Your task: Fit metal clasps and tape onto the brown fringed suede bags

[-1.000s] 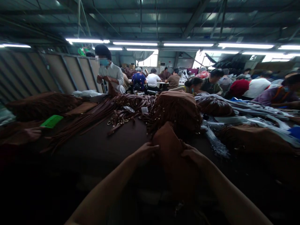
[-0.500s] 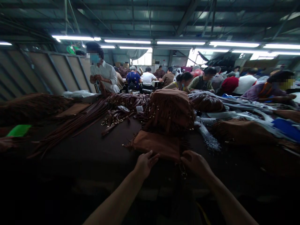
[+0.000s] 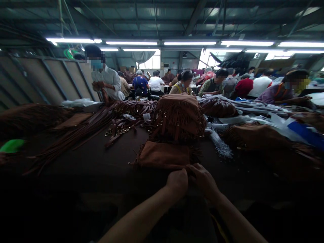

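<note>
The left hand [image 3: 177,182] and right hand [image 3: 203,180] curl side by side at the near edge of a flat fringed suede bag [image 3: 163,155] on the bench [image 3: 121,152], any pinch unclear, with leather straps [image 3: 83,133] leftward, an upright fringed bag [image 3: 178,116] just behind, and clear plastic [image 3: 220,143] rightward.

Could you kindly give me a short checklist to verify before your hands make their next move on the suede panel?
Left hand and right hand in view at the near edge of the suede panel: ok.
Grip on the panel: cannot tell, that edge is in shadow.
Panel lying flat on the table: ok.
Fringed bag apart from the panel: cannot tell, its fringe hangs close.
Straps away from both hands: ok.
</note>
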Demonstrator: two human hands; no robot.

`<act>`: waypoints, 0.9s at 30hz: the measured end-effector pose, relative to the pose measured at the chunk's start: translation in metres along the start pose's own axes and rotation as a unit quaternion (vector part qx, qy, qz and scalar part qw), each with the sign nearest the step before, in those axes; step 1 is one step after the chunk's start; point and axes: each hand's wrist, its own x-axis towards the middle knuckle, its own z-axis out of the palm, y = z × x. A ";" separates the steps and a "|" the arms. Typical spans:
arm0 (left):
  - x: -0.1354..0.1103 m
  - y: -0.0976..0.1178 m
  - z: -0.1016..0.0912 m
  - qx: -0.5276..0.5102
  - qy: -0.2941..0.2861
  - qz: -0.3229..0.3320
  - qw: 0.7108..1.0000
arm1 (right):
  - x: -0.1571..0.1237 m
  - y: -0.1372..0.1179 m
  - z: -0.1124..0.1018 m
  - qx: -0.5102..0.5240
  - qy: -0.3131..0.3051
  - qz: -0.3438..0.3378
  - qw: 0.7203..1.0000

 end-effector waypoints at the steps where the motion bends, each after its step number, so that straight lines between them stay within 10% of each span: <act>1: 0.000 0.000 -0.003 0.033 -0.002 0.015 0.999 | 0.002 0.001 0.001 -0.017 0.003 -0.008 1.000; 15: -0.064 -0.114 -0.145 0.284 -0.054 -0.162 0.943 | 0.028 0.033 -0.014 0.028 0.026 0.005 0.999; 19: -0.058 -0.090 -0.144 0.311 0.011 -0.177 0.934 | 0.028 0.033 -0.009 0.038 0.022 0.016 0.999; 22: -0.034 -0.058 -0.119 0.284 0.116 -0.067 0.950 | 0.026 0.034 -0.006 0.027 0.032 0.027 0.999; 27: 0.024 -0.035 -0.087 0.145 0.002 0.125 0.982 | 0.010 0.024 -0.008 0.035 0.078 0.044 0.995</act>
